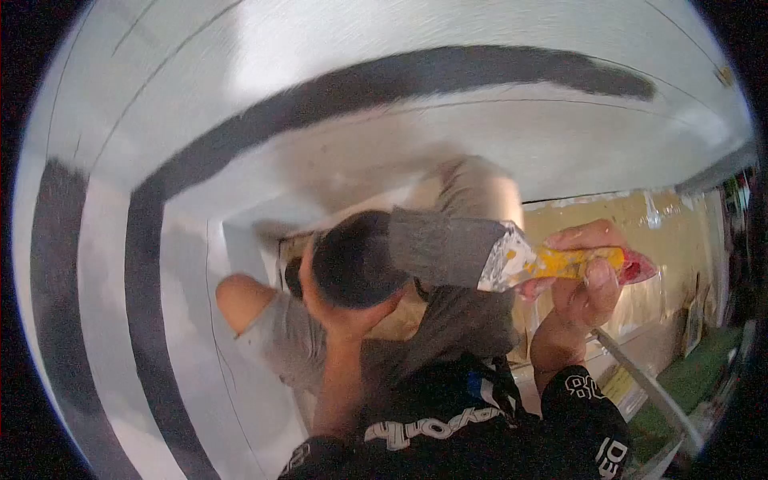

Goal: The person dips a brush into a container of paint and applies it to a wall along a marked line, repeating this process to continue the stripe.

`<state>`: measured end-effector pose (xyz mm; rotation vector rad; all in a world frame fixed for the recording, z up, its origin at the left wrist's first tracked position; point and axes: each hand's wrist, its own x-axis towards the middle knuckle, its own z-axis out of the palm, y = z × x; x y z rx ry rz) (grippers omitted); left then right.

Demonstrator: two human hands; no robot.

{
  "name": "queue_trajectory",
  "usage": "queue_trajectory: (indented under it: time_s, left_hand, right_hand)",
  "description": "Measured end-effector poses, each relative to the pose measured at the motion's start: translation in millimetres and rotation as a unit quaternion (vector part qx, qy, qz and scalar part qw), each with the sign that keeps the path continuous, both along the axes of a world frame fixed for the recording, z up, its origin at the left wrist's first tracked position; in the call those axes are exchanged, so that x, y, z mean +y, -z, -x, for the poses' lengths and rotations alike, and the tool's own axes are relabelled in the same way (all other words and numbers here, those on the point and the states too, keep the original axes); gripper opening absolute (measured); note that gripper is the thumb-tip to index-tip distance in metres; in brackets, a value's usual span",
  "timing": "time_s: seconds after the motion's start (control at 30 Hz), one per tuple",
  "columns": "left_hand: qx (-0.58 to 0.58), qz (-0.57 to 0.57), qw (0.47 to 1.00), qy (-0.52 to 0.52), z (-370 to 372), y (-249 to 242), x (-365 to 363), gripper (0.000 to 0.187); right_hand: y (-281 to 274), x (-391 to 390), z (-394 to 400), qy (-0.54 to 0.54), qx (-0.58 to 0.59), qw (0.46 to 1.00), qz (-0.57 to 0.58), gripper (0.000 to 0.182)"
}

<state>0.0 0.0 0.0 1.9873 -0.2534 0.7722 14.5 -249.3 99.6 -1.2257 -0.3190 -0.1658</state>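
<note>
My left hand point(348, 312) is wrapped round a round container point(352, 276) whose inside looks black. In my right hand point(588, 276) is a paintbrush point(552, 260) with a yellow and red handle, its ferrule smeared with white and yellow paint. The wide dark bristles point(440, 246) point left, and their tip overlaps the container's right edge in view; whether they touch it cannot be made out. Beyond both hands, a black painted band point(344, 84) curves across the white wall point(320, 32).
More black bands point(56, 280) run down the wall at the left, with thin drawn lines beside them. My bent knees lie beneath the hands. At the right are a yellowish board point(656, 220), a metal bar point(648, 384) and a green surface point(712, 368).
</note>
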Motion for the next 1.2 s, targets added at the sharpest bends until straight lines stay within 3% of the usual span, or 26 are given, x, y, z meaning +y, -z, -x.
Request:
queue_trajectory:
  time_s: [0.07,0.1,0.17,0.2,0.33,0.4,0.47,0.9,0.97,1.03,1.1,1.13,1.2]
  left_hand:
    - [-0.04,-0.002,0.998,-0.04,4.0,1.5,-18.2,0.111]
    - [-0.035,-0.012,0.998,-0.055,9.6,6.9,27.3,0.111]
    - [-0.026,-0.011,0.999,-0.029,6.7,12.8,28.8,0.116]
    - [-0.034,0.041,0.998,-0.02,9.0,19.0,-46.9,0.115]
    - [0.019,-0.017,0.998,-0.065,21.1,-7.2,-61.0,0.111]
    - [0.015,0.076,0.995,-0.056,20.0,-5.8,-73.6,0.088]
    - [0.0,0.099,0.994,-0.055,16.0,9.8,-78.8,0.087]
    - [-0.006,0.106,0.994,-0.03,8.7,10.7,-82.4,0.082]
    - [-0.014,0.09,0.995,-0.038,8.1,8.9,-81.4,0.083]
    - [-0.021,0.074,0.996,-0.046,7.2,8.2,-79.8,0.084]
    - [-0.013,0.096,0.994,-0.044,5.8,8.2,-78.9,0.086]
    - [-0.013,0.093,0.994,-0.046,5.9,6.8,-79.4,0.086]
    - [-0.007,0.112,0.993,-0.038,5.4,3.2,-80.8,0.086]
  right_hand:
    - [-7.8,-7.9,-5.9,-0.001,0.015,1.0,-0.017,0.043]
    - [2.7,38.1,-5.3,-0.016,0.02,0.999,-0.026,0.043]
    - [6.1,45.6,-14.0,-0.027,-0.008,1.0,0.014,0.037]
    - [-0.1,-19.1,-15.5,-0.042,0.01,0.999,0.034,0.037]
    - [-16.0,-21.6,-21.0,-0.12,0.052,0.989,0.074,0.021]
    - [-14.3,-22.9,-22.9,-0.135,0.076,0.982,0.111,0.016]
    - [-8.0,-21.7,-26.5,-0.171,0.129,0.96,0.182,0.011]
    - [2.5,-16.6,-28.7,-0.136,0.125,0.962,0.203,0.011]
    - [6.5,-17.8,-29.4,-0.088,0.114,0.982,0.12,0.012]
    - [10.9,-27.1,-34.1,-0.085,0.074,0.985,0.13,0.016]
    - [16.2,-33.2,-36.5,-0.051,0.08,0.994,0.048,0.021]
    - [18.0,-30.1,-37.2,-0.018,0.064,0.996,0.062,0.031]
    - [20.5,-31.6,-38.0,-0.013,0.078,0.996,0.04,0.031]
